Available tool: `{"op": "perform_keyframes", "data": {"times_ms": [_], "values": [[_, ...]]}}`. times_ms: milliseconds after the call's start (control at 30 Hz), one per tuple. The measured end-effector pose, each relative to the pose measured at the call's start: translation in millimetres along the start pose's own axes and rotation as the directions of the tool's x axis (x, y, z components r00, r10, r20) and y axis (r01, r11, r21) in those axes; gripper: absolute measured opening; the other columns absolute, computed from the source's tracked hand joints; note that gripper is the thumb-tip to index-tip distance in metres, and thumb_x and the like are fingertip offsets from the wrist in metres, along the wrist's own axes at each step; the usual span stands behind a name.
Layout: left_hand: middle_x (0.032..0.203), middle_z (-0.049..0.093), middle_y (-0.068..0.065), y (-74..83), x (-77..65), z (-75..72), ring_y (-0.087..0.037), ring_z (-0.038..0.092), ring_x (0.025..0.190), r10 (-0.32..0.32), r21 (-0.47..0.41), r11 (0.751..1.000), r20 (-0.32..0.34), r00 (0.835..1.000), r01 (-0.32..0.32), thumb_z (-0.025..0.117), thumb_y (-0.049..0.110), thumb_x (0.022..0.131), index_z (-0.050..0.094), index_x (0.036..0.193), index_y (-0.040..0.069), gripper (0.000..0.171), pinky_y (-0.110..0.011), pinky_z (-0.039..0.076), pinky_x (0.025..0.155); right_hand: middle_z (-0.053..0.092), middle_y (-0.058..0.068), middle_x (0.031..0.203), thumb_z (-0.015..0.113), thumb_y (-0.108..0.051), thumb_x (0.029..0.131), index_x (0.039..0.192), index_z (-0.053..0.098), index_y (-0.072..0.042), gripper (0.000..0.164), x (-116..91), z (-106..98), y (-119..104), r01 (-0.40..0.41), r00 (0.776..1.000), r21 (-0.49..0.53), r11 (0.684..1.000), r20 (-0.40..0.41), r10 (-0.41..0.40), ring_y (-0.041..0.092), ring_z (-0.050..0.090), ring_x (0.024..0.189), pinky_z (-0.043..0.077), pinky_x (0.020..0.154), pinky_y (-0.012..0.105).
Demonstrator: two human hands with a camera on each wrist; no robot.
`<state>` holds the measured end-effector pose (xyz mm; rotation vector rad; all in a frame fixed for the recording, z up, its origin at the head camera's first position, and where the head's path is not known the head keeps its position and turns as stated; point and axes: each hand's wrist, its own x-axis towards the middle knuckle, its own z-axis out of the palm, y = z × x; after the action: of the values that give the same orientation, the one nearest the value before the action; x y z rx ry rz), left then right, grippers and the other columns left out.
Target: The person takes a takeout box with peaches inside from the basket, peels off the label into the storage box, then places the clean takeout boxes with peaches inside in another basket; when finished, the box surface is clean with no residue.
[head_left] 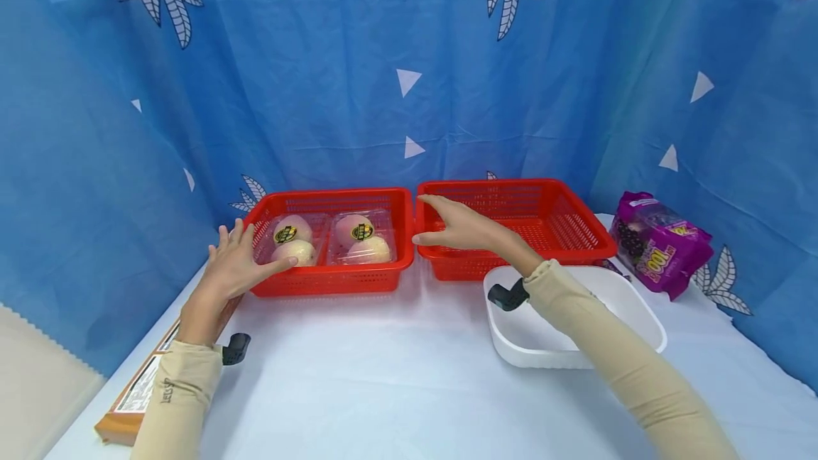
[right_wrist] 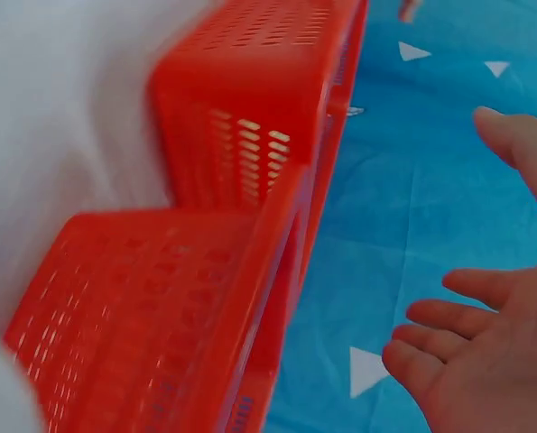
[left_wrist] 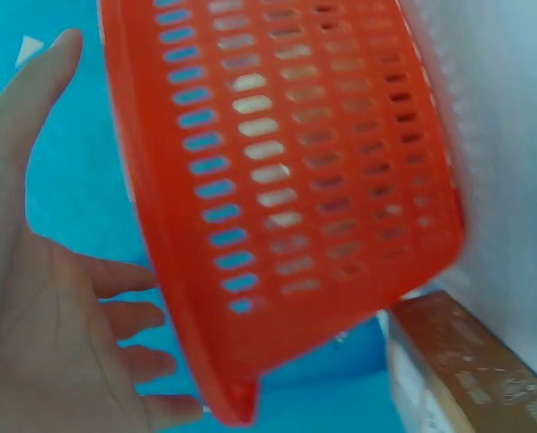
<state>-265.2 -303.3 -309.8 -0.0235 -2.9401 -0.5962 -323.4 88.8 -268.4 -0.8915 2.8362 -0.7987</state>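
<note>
Two clear plastic packs of peaches, a left pack (head_left: 285, 240) and a right pack (head_left: 361, 237), sit side by side in the left red basket (head_left: 332, 281). My left hand (head_left: 235, 266) is at that basket's left end, fingers spread and thumb reaching over the near rim in the head view. In the left wrist view the palm and fingers (left_wrist: 128, 320) hold nothing. My right hand (head_left: 463, 224) hovers over the left part of the right red basket (head_left: 549, 226), its thumb and fingers apart and holding nothing. Inside, that basket shows only its bare red lattice.
A white tub (head_left: 505, 332) stands in front of the right basket, beneath my right forearm. A purple bag (head_left: 661, 243) lies at the far right. Along the left table edge is a brown-orange box (head_left: 121, 426), partly behind my left arm. Blue curtain (head_left: 319, 91) hangs behind.
</note>
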Motion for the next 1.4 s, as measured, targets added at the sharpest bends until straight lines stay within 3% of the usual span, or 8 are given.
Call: {"op": "perform_keyframes", "data": {"times_ms": [200,433,600,733,867,1067,1233,1400], "values": [[0.151,-0.009,-0.036,-20.2,-1.5,-0.7,-0.059,-0.015,0.134,-0.063,-0.073,0.995,0.077,0.995,0.069,0.063,0.067,0.077,-0.003,0.149,-0.006,0.123,-0.077,0.0,0.1,0.033,0.01,0.152,0.068,-0.044,0.084,0.151,0.026,-0.011,0.086,33,6,-10,0.026,0.996,0.053,0.998,0.086,-0.03,0.028,0.036,0.136,0.041,0.104,0.05],[0.149,0.001,-0.038,-29.3,-5.1,-11.1,-0.062,-0.001,0.133,-0.093,-0.094,0.99,0.142,0.985,0.107,0.06,0.071,0.077,-0.002,0.151,-0.001,0.121,-0.079,0.023,0.093,0.034,0.013,0.151,0.063,-0.039,0.088,0.151,0.023,-0.007,0.081,66,17,-25,0.001,0.987,0.109,0.994,0.163,-0.019,0.029,0.038,0.134,0.042,0.104,0.046],[0.143,0.024,-0.031,-32.2,-5.9,-12.4,-0.053,0.022,0.128,-0.066,-0.167,0.982,0.146,0.987,0.09,0.062,0.069,0.077,0.008,0.152,0.004,0.113,-0.061,0.05,0.082,0.025,0.011,0.156,0.06,-0.042,0.09,0.153,0.018,-0.005,0.084,85,22,-32,-0.061,0.976,0.108,0.992,0.214,0.037,0.027,0.03,0.139,0.034,0.11,0.047],[0.14,0.029,-0.03,-32.4,-5.7,-13.0,-0.05,0.029,0.124,-0.054,-0.179,0.981,0.138,0.989,0.079,0.062,0.066,0.079,0.009,0.151,0.003,0.11,-0.055,0.054,0.077,0.023,0.011,0.156,0.058,-0.043,0.091,0.152,0.018,-0.005,0.083,96,25,-37,-0.137,0.96,0.126,0.982,0.262,0.1,0.028,0.03,0.138,0.034,0.11,0.045],[0.141,0.027,-0.03,-32.1,-5.2,-13.7,-0.051,0.027,0.125,-0.062,-0.178,0.98,0.147,0.987,0.088,0.062,0.067,0.079,0.007,0.152,0.003,0.111,-0.056,0.053,0.079,0.021,0.01,0.156,0.061,-0.044,0.089,0.152,0.016,-0.005,0.087,108,26,-36,-0.252,0.933,0.227,0.941,0.316,0.174,0.029,0.034,0.136,0.041,0.104,0.044],[0.142,0.027,-0.029,-31.7,-5.1,-12.8,-0.05,0.026,0.126,-0.081,-0.182,0.977,0.162,0.983,0.11,0.062,0.069,0.076,0.007,0.152,0.004,0.114,-0.054,0.055,0.076,0.012,0.007,0.159,0.059,-0.041,0.092,0.154,0.01,-0.01,0.085,116,27,-42,-0.437,0.873,0.36,0.825,0.389,0.292,0.04,0.036,0.135,0.043,0.102,0.049],[0.141,0.027,-0.03,-31.6,-6.3,-11.6,-0.05,0.027,0.126,-0.092,-0.189,0.974,0.16,0.983,0.122,0.063,0.067,0.077,0.007,0.152,0.004,0.112,-0.056,0.054,0.078,0.013,0.007,0.159,0.055,-0.04,0.095,0.154,0.018,-0.014,0.075,123,35,-42,-0.498,0.845,0.418,0.76,0.433,0.315,0.042,0.031,0.138,0.042,0.1,0.057],[0.142,0.026,-0.03,-33.8,-8.4,-11.3,-0.05,0.027,0.126,-0.103,-0.192,0.972,0.162,0.981,0.134,0.064,0.065,0.078,0.006,0.152,0.004,0.112,-0.057,0.053,0.079,0.008,0.005,0.16,0.052,-0.039,0.097,0.154,0.017,-0.015,0.072,127,43,-42,-0.506,0.837,0.416,0.756,0.45,0.313,0.04,0.026,0.141,0.041,0.1,0.059]]}}
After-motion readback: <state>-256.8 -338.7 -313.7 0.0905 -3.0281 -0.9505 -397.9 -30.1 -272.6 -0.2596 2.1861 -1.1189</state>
